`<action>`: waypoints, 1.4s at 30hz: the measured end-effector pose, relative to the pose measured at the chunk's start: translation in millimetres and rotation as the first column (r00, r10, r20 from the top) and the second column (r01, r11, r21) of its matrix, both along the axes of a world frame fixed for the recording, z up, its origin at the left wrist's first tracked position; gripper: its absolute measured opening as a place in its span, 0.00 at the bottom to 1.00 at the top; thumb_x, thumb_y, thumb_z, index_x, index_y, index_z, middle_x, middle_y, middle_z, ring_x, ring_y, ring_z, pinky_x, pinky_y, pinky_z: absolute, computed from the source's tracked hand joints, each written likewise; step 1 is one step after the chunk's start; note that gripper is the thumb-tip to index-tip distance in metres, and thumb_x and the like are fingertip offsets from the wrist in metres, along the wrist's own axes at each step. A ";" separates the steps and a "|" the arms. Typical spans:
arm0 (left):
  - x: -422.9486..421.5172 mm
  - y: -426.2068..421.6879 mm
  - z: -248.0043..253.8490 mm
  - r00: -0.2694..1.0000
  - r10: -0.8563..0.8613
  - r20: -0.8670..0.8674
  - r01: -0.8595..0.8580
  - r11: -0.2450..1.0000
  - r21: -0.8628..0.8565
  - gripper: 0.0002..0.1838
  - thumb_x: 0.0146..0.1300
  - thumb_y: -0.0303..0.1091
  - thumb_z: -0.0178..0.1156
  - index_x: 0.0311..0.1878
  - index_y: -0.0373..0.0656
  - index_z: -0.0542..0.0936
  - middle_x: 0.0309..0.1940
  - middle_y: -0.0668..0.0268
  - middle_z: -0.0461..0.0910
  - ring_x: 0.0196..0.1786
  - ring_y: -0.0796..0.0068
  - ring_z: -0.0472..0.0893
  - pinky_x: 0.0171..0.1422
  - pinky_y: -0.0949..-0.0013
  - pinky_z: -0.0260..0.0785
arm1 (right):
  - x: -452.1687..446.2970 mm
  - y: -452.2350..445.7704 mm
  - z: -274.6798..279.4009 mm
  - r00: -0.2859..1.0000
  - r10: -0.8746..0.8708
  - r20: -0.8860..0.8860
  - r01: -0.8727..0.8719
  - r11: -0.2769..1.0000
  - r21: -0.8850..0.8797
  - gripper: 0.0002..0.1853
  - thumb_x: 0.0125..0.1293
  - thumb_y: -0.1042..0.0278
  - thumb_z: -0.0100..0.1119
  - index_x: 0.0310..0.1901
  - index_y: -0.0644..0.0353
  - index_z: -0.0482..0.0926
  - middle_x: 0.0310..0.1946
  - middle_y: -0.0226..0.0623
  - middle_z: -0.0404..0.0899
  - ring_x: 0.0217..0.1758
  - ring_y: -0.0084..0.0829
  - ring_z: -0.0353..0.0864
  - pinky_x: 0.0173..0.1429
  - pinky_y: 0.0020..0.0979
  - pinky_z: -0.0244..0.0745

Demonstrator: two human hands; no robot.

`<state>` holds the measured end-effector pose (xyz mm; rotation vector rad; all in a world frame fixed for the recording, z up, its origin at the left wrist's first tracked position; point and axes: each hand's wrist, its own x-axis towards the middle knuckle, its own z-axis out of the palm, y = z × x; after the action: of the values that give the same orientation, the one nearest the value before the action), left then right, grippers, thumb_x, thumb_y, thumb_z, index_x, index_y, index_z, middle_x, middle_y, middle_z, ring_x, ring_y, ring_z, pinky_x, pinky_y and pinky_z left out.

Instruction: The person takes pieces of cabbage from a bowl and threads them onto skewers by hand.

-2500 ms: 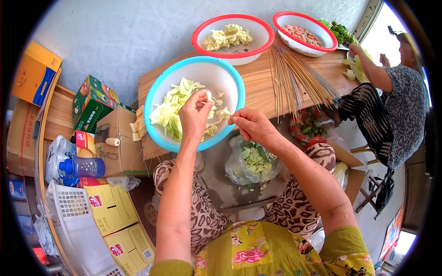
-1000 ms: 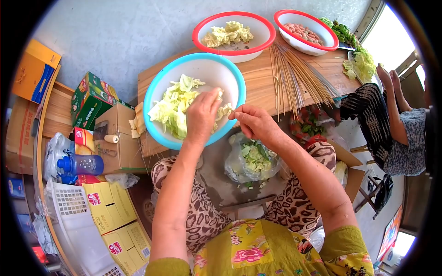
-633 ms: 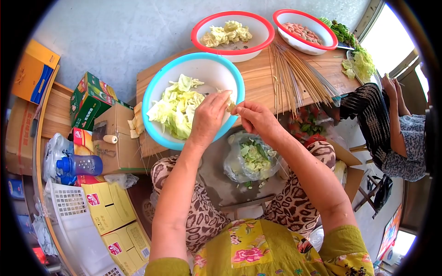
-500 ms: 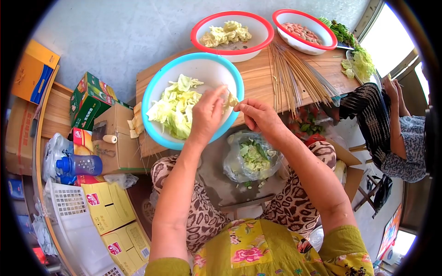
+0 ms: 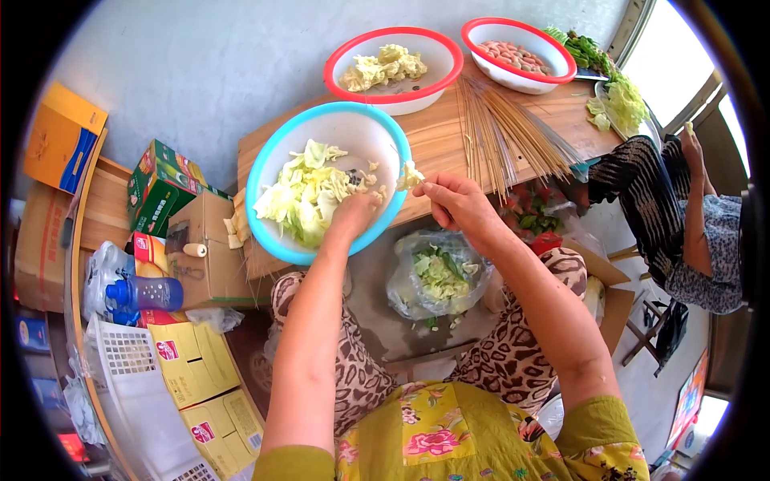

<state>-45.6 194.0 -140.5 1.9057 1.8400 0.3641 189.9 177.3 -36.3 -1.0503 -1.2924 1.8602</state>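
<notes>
A blue-rimmed white basin (image 5: 399,136) holds torn pale-green cabbage leaves (image 5: 301,192) and some smaller bits. My left hand (image 5: 357,215) is down inside it, fingers bent together at the small bits; what lies between the fingertips is hidden. Just right of the rim, my right hand (image 5: 459,202) is closed in a pinch on a thin skewer, mostly hidden by the fingers. Folded pale cabbage (image 5: 410,176) sits on the skewer just past my fingertips.
Bare skewers (image 5: 509,132) fan across the wooden table (image 5: 437,144). Behind stand red-rimmed basins of cabbage (image 5: 387,69) and pinkish pieces (image 5: 513,56). A bag of greens (image 5: 439,276) lies between my knees. Boxes (image 5: 196,365) stand left; another person (image 5: 698,240) sits right.
My left hand has moved down from above the basin to the cabbage bits inside it. My right hand stays beside the rim with the skewer. The view has shifted slightly.
</notes>
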 end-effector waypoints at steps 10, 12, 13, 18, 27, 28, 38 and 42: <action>-0.1 4.3 -19.8 0.999 0.003 -0.052 0.013 0.952 0.305 0.09 0.50 0.31 0.60 0.35 0.45 0.85 0.36 0.53 0.81 0.42 0.54 0.80 0.50 0.59 0.71 | 6.8 -4.0 6.7 1.000 0.008 0.011 -0.008 1.000 0.009 0.11 0.71 0.63 0.47 0.40 0.59 0.78 0.14 0.20 0.64 0.17 0.13 0.58 0.22 0.19 0.52; -9.4 10.0 -41.4 0.997 -0.077 0.010 0.071 0.962 0.262 0.09 0.50 0.31 0.61 0.35 0.45 0.85 0.35 0.52 0.80 0.42 0.53 0.80 0.48 0.59 0.72 | 6.2 -4.5 5.4 1.000 0.010 0.012 -0.010 1.000 0.016 0.11 0.70 0.63 0.47 0.40 0.59 0.77 0.14 0.20 0.64 0.17 0.13 0.58 0.22 0.19 0.52; -8.4 11.0 -35.6 0.986 -0.152 0.073 0.133 0.965 0.225 0.09 0.49 0.31 0.62 0.34 0.45 0.85 0.35 0.51 0.80 0.41 0.53 0.80 0.46 0.59 0.72 | 5.2 -4.1 5.0 1.000 0.012 0.012 -0.013 1.000 0.024 0.11 0.70 0.63 0.47 0.40 0.60 0.77 0.14 0.20 0.64 0.17 0.13 0.59 0.22 0.19 0.52; -3.9 8.4 -12.0 0.999 -0.037 0.021 0.038 0.999 -0.030 0.11 0.45 0.28 0.65 0.36 0.45 0.84 0.37 0.51 0.79 0.39 0.54 0.80 0.45 0.61 0.73 | 4.0 -4.0 -0.1 1.000 0.015 -0.003 -0.015 1.000 0.026 0.11 0.70 0.63 0.47 0.40 0.60 0.77 0.15 0.21 0.64 0.17 0.13 0.59 0.22 0.19 0.52; -4.7 7.7 28.8 0.636 0.236 0.735 -0.201 0.970 -0.138 0.18 0.50 0.23 0.65 0.46 0.39 0.79 0.35 0.69 0.79 0.33 0.79 0.79 0.37 0.75 0.72 | -2.0 -3.3 1.6 0.999 0.030 0.016 -0.031 0.999 0.019 0.11 0.71 0.63 0.47 0.40 0.60 0.77 0.14 0.21 0.63 0.16 0.13 0.58 0.21 0.19 0.51; -6.3 7.0 33.6 0.525 0.278 0.805 -0.234 0.956 -0.177 0.15 0.53 0.23 0.63 0.46 0.40 0.79 0.34 0.69 0.78 0.33 0.80 0.78 0.36 0.76 0.72 | -3.2 -3.1 1.0 0.999 0.034 0.014 -0.034 0.999 0.014 0.11 0.71 0.63 0.47 0.40 0.60 0.77 0.14 0.21 0.63 0.16 0.13 0.58 0.21 0.19 0.51; -6.2 -5.8 66.1 0.012 0.287 0.958 -0.186 0.942 -0.280 0.11 0.62 0.30 0.60 0.47 0.39 0.76 0.35 0.68 0.79 0.37 0.77 0.80 0.39 0.74 0.74 | -17.1 -5.4 0.2 0.991 0.111 0.069 -0.114 0.992 0.044 0.10 0.71 0.63 0.48 0.40 0.59 0.77 0.14 0.20 0.63 0.16 0.13 0.57 0.21 0.18 0.50; -11.7 -6.0 65.3 -0.005 0.247 0.969 -0.139 0.959 -0.246 0.11 0.62 0.29 0.59 0.48 0.41 0.75 0.42 0.61 0.80 0.37 0.76 0.80 0.40 0.76 0.75 | -21.6 -4.9 -0.7 0.989 0.134 0.067 -0.136 0.990 0.024 0.10 0.70 0.63 0.48 0.41 0.59 0.77 0.13 0.21 0.63 0.16 0.13 0.57 0.21 0.18 0.51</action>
<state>-57.2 188.0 -75.1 0.6740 0.9371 1.3274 168.3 172.3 -37.0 -1.0391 -1.4568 1.9143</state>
